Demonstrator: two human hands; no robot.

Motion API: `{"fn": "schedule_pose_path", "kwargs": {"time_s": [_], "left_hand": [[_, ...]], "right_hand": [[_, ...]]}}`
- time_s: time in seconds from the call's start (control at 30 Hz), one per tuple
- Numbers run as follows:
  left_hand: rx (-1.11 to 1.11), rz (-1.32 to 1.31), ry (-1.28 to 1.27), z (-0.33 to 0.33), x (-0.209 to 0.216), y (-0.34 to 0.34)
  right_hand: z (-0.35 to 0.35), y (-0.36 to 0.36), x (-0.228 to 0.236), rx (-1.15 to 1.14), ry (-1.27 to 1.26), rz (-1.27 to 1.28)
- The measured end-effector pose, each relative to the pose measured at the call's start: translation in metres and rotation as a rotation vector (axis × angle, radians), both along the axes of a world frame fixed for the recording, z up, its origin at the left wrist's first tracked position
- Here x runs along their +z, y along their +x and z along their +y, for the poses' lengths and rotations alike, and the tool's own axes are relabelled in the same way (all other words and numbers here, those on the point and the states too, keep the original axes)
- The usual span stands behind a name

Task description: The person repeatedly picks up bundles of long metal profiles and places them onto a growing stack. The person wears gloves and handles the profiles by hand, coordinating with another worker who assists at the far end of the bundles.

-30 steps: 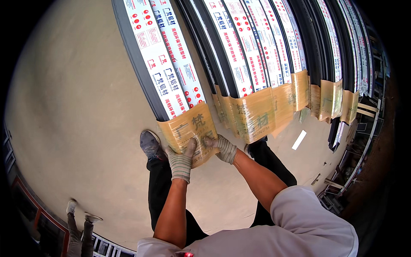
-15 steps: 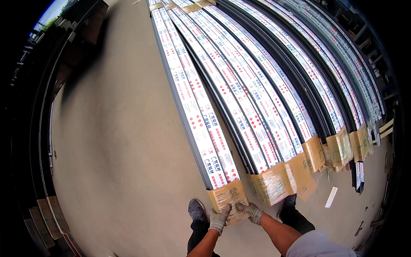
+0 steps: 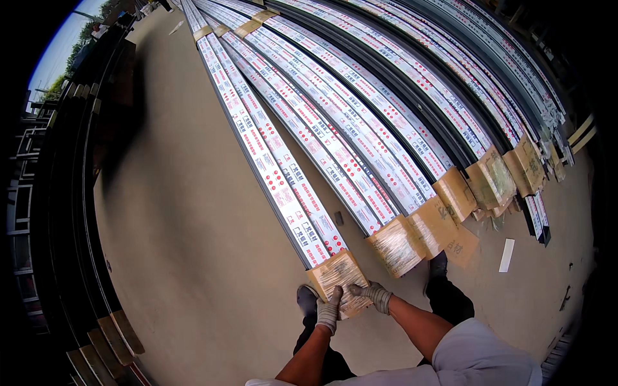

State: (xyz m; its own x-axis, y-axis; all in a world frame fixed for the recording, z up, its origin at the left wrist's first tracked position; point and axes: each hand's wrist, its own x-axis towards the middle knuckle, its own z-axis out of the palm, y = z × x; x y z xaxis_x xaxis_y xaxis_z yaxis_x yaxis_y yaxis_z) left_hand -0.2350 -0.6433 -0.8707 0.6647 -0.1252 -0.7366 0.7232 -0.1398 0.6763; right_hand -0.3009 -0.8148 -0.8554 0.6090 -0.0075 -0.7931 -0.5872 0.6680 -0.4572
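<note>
- Presently, both hands are clamped on the same item, close together near its lower corner.
- Left hand (image 3: 329, 310), in a pale striped knit glove: thumb lies along the upper face of the brown translucent end wrap (image 3: 331, 273); fingers mostly hidden.
- Right hand (image 3: 374, 294), matching glove: thumb presses the wrap's right side; finger positions beneath cannot be told.
- Held item: long, narrow bundle of white film-covered profiles with a dark grey side (image 3: 275, 180). Its near end sits between the person's feet and the stock; the far end runs toward the upper left, crossed by 1 brown band (image 3: 203, 32).
- Whether the near end is raised off the beige concrete floor (image 3: 193, 257): cannot tell.
- Right of it, a neighbouring bundle with a shiny brown wrapped end (image 3: 396, 248), apart from the held end.
- Between these 2, a small dark block (image 3: 339, 219) on the floor.
- Farther right, a flat white rectangular strip (image 3: 506, 255), also on the floor.
</note>
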Motion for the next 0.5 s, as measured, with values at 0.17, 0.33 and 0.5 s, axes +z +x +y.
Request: {"fn": "schedule_pose_path", "kwargs": {"time_s": [0.17,0.33,0.5], "left_hand": [[-0.044,0.013,0.007,-0.067,0.045,-0.025],[-0.085,0.046,-0.022,-0.151,0.065,-0.059],[-0.193,-0.005,0.026,-0.259,0.104,-0.083]], "right_hand": [[-0.059,-0.038,0.009,-0.021,-0.025,0.074],[-0.151,-0.066,0.053,-0.194,0.088,0.038],[-0.261,-0.096,0.074,-0.017,-0.019,0.063]]}}
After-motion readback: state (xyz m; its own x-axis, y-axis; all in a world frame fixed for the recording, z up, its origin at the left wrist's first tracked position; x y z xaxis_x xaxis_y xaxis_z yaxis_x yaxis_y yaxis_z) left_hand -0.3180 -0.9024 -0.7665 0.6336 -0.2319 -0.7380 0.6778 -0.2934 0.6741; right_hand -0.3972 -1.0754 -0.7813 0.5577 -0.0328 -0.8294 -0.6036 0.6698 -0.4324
